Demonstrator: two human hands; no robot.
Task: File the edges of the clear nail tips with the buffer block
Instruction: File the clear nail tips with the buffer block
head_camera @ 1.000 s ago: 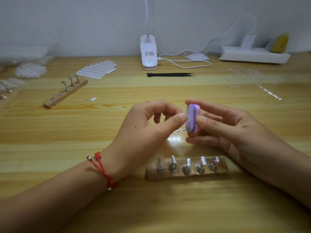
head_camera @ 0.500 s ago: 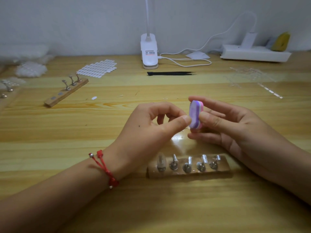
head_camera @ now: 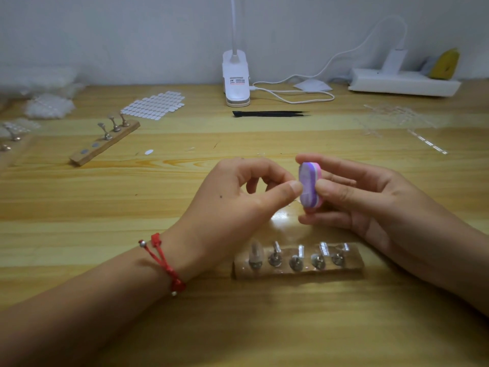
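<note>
My right hand grips a small purple and pink buffer block upright between thumb and fingers. My left hand has its fingers curled, and its thumb and forefinger tips pinch together against the block's purple face. The clear nail tip they hold is almost wholly hidden by those fingertips. In front of both hands lies a wooden holder strip with several metal stands. Its leftmost stand carries a clear nail tip.
A second wooden holder lies at the back left, near a sheet of white stickers and bags of clear tips. Black tweezers, a white lamp base with its cable, and a white power strip stand at the back.
Both hands stay together above the holder. The buffer block has shifted slightly up and to the right against the left fingertips.
</note>
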